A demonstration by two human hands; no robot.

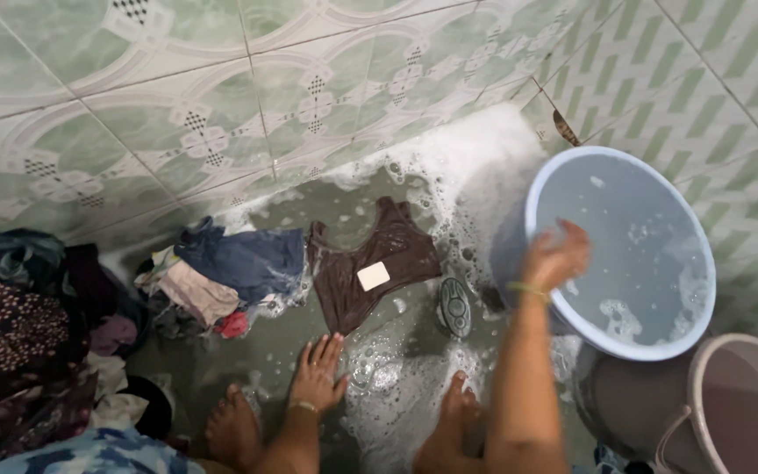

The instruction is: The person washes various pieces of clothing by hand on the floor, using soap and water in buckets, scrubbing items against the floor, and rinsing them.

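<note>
A left hand (318, 373) rests flat, fingers spread, on the soapy floor (396, 386) as the right hand (556, 256) grips the tilted blue basin (651, 290) by its near rim. Beyond lies a brown garment (370, 254), likely soaked, limp and slippery, carrying a soap bar (373, 276).

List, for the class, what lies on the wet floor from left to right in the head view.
Pile of clothes → brown garment with a soap bar → scrubbing brush → right hand on the blue tub → bucket.
</note>
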